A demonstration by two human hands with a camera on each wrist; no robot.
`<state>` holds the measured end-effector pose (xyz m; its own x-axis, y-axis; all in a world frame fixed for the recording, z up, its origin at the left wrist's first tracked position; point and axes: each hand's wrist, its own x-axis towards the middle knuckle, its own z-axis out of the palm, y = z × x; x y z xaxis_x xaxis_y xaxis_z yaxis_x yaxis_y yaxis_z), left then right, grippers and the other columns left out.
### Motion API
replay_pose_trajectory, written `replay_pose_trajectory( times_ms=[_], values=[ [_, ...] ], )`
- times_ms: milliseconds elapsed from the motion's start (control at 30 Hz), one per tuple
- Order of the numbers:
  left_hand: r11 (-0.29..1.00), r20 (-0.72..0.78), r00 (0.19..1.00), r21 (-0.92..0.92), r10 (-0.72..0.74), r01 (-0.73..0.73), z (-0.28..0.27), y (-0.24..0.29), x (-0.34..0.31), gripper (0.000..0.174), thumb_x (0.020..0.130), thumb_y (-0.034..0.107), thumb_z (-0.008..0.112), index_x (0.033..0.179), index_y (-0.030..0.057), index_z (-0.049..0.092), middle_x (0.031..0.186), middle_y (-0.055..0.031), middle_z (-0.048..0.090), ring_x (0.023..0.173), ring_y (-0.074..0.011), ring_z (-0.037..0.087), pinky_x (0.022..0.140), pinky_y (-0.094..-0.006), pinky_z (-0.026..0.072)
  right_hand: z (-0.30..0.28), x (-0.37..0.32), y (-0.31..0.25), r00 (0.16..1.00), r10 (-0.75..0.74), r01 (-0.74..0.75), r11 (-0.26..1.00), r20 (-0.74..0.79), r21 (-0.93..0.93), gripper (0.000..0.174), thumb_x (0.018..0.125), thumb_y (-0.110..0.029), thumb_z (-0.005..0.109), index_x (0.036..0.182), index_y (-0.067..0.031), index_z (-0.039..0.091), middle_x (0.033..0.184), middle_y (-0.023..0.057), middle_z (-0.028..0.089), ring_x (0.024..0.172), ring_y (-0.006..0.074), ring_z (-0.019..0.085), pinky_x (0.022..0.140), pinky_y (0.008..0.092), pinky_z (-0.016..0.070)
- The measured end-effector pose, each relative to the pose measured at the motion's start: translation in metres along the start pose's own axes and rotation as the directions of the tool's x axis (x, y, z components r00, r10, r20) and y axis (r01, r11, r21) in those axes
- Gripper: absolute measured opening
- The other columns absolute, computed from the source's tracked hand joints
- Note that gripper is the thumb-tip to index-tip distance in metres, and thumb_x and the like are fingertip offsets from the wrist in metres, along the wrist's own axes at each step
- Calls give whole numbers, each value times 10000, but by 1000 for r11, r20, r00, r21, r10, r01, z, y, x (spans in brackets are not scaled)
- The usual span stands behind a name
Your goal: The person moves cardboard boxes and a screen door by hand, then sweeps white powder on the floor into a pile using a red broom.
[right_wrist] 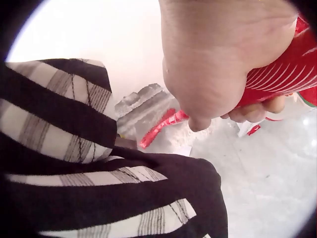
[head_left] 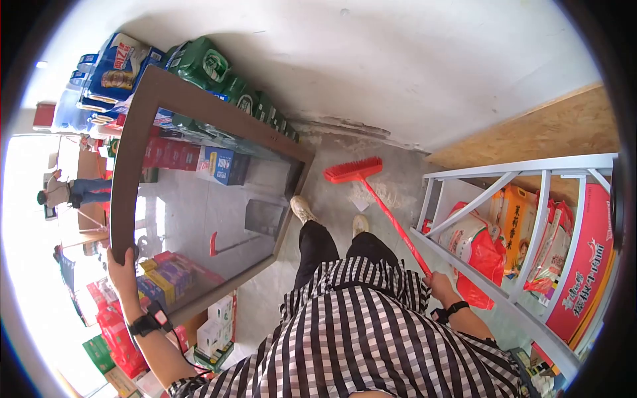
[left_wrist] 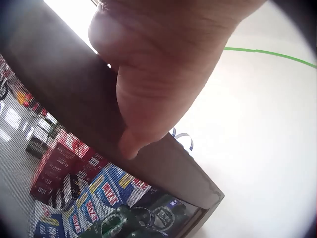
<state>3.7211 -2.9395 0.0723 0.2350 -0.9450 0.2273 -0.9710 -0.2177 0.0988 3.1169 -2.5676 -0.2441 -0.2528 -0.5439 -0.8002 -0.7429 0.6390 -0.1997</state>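
"What stands around the person?"

"On one side, a brown-framed mesh door [head_left: 206, 199], with green plastic-wrapped packs [head_left: 199, 63] beyond it along the white wall [head_left: 398, 66]. On the other, a pale grey metal rack [head_left: 564, 164] holding a glossy red bag [head_left: 488, 255] and an orange sack [head_left: 514, 222]; it stands close to the right hand [head_left: 441, 288]."

"And the hands?"

"The right is closed round the handle of a red plastic broom [head_left: 358, 171]. The handle slants away from that hand, its bristled head out ahead of both beige shoes [head_left: 302, 209], near the wall. The left hand [head_left: 123, 268] grips the door's outer frame edge, well apart from the broom."

"Where's the room to move?"

"Bare grey floor [head_left: 252, 325] shows between door and rack. One shoe sits right beside the door's lower edge; loose pale debris [head_left: 381, 192] lies by the broom head."
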Motion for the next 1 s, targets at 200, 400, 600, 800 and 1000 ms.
replay_pose_trajectory(
  times_ms=[200, 400, 600, 800, 1000],
  values=[
    [998, 28, 997, -8, -65, 65, 4, -17, 5, 556, 787, 247, 614, 1232, -22, 418, 1121, -219, 536, 1028, -319, 530, 876, -363, 401, -1, -9, -21, 998, 67, -67, 998, 0, 6, 412, 796, -371, 577, 825, 40, 582, 745, 258, 597, 733, 411, 583, 684, 458, 457],
    [979, -52, 993, -177, -110, 99, 6, -10, 6, 530, 805, 239, 613, 1236, -6, 425, 1158, -186, 525, 1020, -284, 536, 883, -350, 401, -13, -20, -45, 998, 0, -8, 992, 66, 125, 390, 815, -337, 557, 784, 51, 571, 672, 243, 584, 645, 378, 593, 593, 427, 468],
    [869, -521, 747, -19, 413, -494, 26, 94, -22, 227, 826, 49, 549, 1052, 41, 564, 1010, -125, 592, 921, -226, 569, 811, -347, 437, -60, -54, -91, 938, 139, -273, 860, 318, 432, 316, 856, -268, 527, 756, 31, 517, 550, 87, 515, 418, 180, 511, 382, 330, 413],
    [483, 268, 444, -723, 855, -494, 173, 205, -58, 248, 676, 85, 664, 913, 63, 592, 853, -121, 615, 772, -285, 596, 676, -354, 486, -75, -13, -132, 884, -67, -354, 549, 463, 757, 186, 847, -195, 523, 758, -44, 463, 531, 35, 459, 396, 133, 452, 363, 273, 370],
    [373, 301, 227, -821, 926, -432, 211, 270, -60, 248, 704, 135, 658, 926, 58, 578, 855, -105, 603, 776, -286, 592, 662, -363, 485, -102, 32, -186, 907, -114, -270, 581, 406, 768, 193, 841, -202, 530, 740, -53, 459, 603, 29, 482, 445, 123, 475, 390, 268, 388]
  ],
)
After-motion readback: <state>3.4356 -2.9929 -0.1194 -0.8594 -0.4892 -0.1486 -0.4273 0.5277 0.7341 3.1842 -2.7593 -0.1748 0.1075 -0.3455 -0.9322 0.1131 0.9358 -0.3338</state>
